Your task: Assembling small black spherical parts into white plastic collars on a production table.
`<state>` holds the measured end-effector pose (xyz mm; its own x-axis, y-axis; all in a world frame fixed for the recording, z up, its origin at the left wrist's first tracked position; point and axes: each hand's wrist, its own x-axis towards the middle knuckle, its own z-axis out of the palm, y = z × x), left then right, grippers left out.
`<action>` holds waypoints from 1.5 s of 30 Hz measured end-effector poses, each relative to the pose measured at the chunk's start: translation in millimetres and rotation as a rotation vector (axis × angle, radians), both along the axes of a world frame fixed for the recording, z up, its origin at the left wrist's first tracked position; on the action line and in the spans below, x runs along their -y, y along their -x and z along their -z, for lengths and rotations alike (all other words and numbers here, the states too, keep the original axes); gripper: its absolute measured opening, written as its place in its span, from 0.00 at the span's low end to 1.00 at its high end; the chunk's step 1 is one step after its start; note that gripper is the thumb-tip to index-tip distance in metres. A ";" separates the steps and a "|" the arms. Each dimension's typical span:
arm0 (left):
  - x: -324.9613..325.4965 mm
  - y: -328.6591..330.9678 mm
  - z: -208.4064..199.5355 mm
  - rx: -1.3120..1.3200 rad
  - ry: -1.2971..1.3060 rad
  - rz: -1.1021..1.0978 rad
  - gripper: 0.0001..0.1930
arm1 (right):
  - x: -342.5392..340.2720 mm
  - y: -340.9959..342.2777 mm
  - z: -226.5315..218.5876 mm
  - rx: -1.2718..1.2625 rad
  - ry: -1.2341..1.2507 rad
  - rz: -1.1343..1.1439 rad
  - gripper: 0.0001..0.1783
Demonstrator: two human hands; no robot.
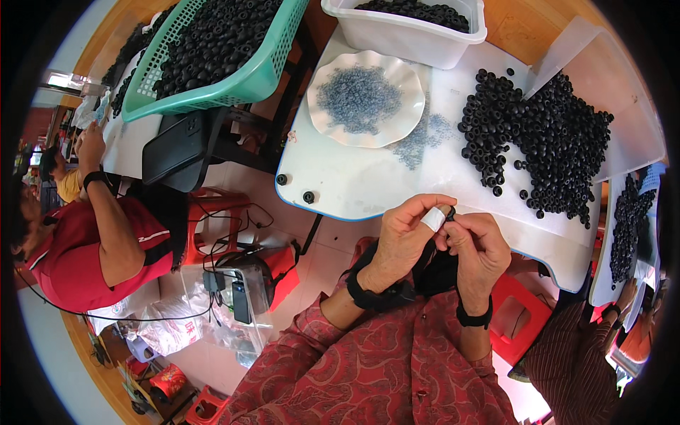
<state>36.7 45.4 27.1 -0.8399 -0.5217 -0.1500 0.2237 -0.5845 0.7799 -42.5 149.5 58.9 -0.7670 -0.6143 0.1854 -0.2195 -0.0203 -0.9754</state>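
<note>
Over the table's near edge, my left hand (402,237) and my right hand (482,249) meet fingertip to fingertip. Both pinch a small black ring-shaped part (450,212), largely covered by the fingers. White tape wraps one digit of my left hand. Ahead of them, a scalloped white plate (386,134) bears a heap of tiny clear rings (358,98), and more clear rings (419,142) lie scattered beside it. To the right spreads a large pile of black round parts (563,145). Two single black parts (308,197) sit near the table's left corner.
A white bin (411,39) of black parts stands at the back. At right, a clear plastic bin (627,120) lies tipped by the pile. A green basket (205,100) full of black parts is far left, near a seated person (106,248). Another person's sleeve (577,354) shows at right.
</note>
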 end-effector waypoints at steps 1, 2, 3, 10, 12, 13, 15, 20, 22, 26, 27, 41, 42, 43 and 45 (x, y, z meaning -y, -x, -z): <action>0.1 0.5 0.4 0.006 -0.009 -0.001 0.12 | -0.1 0.7 0.2 0.003 0.000 0.000 0.03; 0.2 1.2 0.8 0.013 -0.019 -0.002 0.12 | 0.0 1.7 0.5 0.002 -0.018 -0.003 0.03; 0.1 1.2 1.3 0.012 -0.020 -0.002 0.12 | 0.3 1.8 0.5 -0.002 -0.036 -0.006 0.03; 3.3 0.3 4.9 0.074 0.003 -0.038 0.11 | 2.5 4.0 8.2 0.051 0.013 -0.030 0.05; 2.9 0.8 4.7 0.071 -0.013 -0.042 0.11 | 1.3 5.0 8.4 0.095 0.006 -0.051 0.05; 1.8 1.9 4.9 0.054 -0.040 -0.050 0.11 | 0.8 5.0 9.1 0.096 0.005 -0.052 0.05; 1.2 2.5 5.5 0.038 -0.067 -0.059 0.10 | -0.4 4.7 11.5 0.191 0.038 -0.032 0.06; 2.4 -0.1 9.2 -0.003 -0.108 -0.020 0.11 | -2.5 6.4 13.9 0.252 0.053 -0.041 0.07; 2.4 0.2 6.8 0.001 -0.104 -0.026 0.11 | -2.3 6.2 13.5 0.268 0.057 -0.035 0.07; 0.8 0.5 6.0 -0.018 -0.118 -0.039 0.12 | -2.4 6.8 13.4 0.315 0.049 -0.029 0.07; 0.3 0.6 5.5 -0.017 -0.118 -0.039 0.12 | -2.4 7.0 13.3 0.324 0.051 -0.030 0.07; 1.5 0.5 9.4 -0.048 -0.146 -0.045 0.14 | 0.3 5.0 7.3 0.328 0.086 -0.062 0.08; 1.6 0.5 9.2 -0.048 -0.147 -0.045 0.14 | 0.1 5.1 6.8 0.328 0.092 -0.066 0.08; 1.8 0.4 8.5 -0.046 -0.147 -0.040 0.14 | 0.0 5.1 6.5 0.327 0.092 -0.066 0.08; 2.5 0.3 7.4 -0.044 -0.147 -0.036 0.15 | 0.1 5.3 6.1 0.335 0.098 -0.071 0.08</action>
<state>36.4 42.9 19.7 -0.8284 -0.5266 -0.1908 0.2784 -0.6828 0.6755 -47.8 149.4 52.8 -0.7511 -0.6601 -0.0082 0.1173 -0.1211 -0.9857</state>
